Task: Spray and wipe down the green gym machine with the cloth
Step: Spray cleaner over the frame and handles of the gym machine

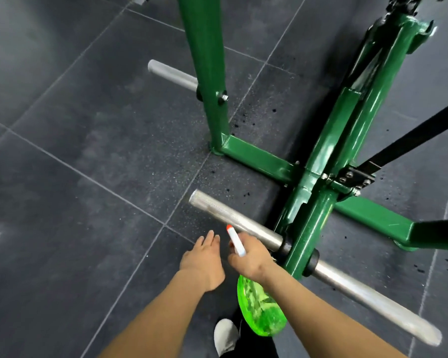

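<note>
arms: both forearms are showing bare from the bottom edge up, no sleeves reaching into view
left hand [201, 262]: wearing nothing, no glove, no ring or watch showing at the wrist
right hand [248, 257]: likewise going bare, no glove or band showing
shoe [225, 335]: one white shoe is peeking out below
trousers [254, 344]: black fabric is showing beside that shoe

Right hand [248, 257] grips the green spray bottle [260, 310] beside the machine's steel bar [233, 219] — left hand [201, 259] flat, fingers straight.
</note>
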`<state>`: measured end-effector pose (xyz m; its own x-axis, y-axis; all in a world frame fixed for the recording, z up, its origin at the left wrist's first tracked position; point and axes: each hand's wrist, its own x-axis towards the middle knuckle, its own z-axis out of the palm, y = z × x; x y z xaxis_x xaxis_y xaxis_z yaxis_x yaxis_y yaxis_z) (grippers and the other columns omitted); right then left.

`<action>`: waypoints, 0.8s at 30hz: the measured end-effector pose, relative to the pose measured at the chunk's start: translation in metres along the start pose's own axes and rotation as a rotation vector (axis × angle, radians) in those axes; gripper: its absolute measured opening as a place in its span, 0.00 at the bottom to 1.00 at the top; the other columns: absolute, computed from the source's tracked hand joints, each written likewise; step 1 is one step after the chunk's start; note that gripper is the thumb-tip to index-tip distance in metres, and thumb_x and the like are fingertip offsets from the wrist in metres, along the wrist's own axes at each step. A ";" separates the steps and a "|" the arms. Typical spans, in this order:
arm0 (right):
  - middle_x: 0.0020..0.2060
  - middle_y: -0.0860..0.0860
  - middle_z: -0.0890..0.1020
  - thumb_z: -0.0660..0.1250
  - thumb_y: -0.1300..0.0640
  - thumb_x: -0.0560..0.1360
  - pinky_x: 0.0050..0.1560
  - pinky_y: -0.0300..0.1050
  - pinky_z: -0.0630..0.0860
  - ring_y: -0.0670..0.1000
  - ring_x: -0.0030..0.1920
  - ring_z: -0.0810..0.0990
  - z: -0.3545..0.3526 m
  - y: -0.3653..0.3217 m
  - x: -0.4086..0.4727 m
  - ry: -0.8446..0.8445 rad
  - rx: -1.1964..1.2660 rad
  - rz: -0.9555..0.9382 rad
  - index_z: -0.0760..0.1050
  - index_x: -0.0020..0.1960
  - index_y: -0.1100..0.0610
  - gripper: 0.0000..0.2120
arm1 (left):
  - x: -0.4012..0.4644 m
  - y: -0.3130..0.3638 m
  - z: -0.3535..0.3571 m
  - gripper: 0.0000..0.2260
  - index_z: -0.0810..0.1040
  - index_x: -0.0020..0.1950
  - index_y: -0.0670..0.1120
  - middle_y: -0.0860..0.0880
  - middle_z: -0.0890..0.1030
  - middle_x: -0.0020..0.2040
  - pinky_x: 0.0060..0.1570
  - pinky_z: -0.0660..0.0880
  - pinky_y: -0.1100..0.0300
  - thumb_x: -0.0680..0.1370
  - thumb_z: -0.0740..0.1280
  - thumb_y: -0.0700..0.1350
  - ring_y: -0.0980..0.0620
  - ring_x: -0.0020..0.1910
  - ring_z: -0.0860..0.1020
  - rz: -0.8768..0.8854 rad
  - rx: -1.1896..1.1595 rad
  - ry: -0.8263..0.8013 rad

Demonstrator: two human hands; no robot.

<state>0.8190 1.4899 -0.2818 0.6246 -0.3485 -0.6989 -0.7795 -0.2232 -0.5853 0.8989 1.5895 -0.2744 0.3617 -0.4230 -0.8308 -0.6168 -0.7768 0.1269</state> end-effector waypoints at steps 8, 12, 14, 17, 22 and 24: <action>0.57 0.54 0.79 0.64 0.61 0.72 0.56 0.44 0.71 0.56 0.59 0.77 -0.016 0.024 0.002 -0.008 -0.096 0.009 0.72 0.62 0.58 0.18 | 0.024 0.007 -0.029 0.32 0.43 0.80 0.46 0.52 0.41 0.79 0.75 0.56 0.49 0.80 0.57 0.44 0.50 0.78 0.45 -0.034 -0.072 0.007; 0.59 0.54 0.77 0.61 0.60 0.74 0.56 0.46 0.70 0.58 0.61 0.75 -0.032 0.051 -0.013 -0.049 -0.185 0.064 0.69 0.66 0.57 0.20 | 0.023 0.020 -0.032 0.32 0.42 0.79 0.46 0.52 0.41 0.79 0.74 0.57 0.49 0.81 0.57 0.45 0.50 0.78 0.45 0.005 -0.057 -0.027; 0.48 0.52 0.77 0.59 0.60 0.77 0.53 0.46 0.71 0.57 0.53 0.76 -0.034 0.064 -0.023 -0.067 -0.196 0.072 0.71 0.56 0.55 0.08 | 0.023 0.019 -0.034 0.32 0.42 0.79 0.46 0.52 0.40 0.79 0.74 0.57 0.48 0.81 0.57 0.45 0.50 0.78 0.45 0.012 -0.044 -0.038; 0.36 0.46 0.72 0.58 0.56 0.79 0.47 0.45 0.70 0.57 0.47 0.76 -0.037 0.079 -0.040 -0.010 -0.131 0.162 0.73 0.52 0.53 0.06 | 0.025 0.018 -0.039 0.31 0.41 0.79 0.47 0.52 0.40 0.79 0.75 0.56 0.47 0.81 0.56 0.45 0.49 0.78 0.43 0.012 -0.018 -0.078; 0.41 0.49 0.75 0.64 0.62 0.72 0.43 0.44 0.67 0.53 0.44 0.72 -0.040 0.089 -0.048 0.043 0.018 0.266 0.74 0.52 0.57 0.09 | 0.033 0.023 -0.048 0.31 0.41 0.79 0.46 0.52 0.37 0.79 0.75 0.52 0.45 0.81 0.55 0.41 0.48 0.78 0.40 0.095 0.129 -0.198; 0.37 0.47 0.74 0.65 0.61 0.69 0.44 0.47 0.70 0.53 0.41 0.72 -0.037 0.084 -0.045 0.078 0.099 0.297 0.69 0.42 0.52 0.07 | 0.036 0.025 -0.049 0.32 0.41 0.79 0.46 0.51 0.37 0.79 0.75 0.51 0.44 0.81 0.55 0.42 0.47 0.78 0.39 0.121 0.170 -0.230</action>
<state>0.7239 1.4534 -0.2848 0.3620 -0.4549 -0.8136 -0.9163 -0.0132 -0.4003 0.9311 1.5321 -0.2751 0.1227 -0.3755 -0.9187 -0.7608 -0.6300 0.1559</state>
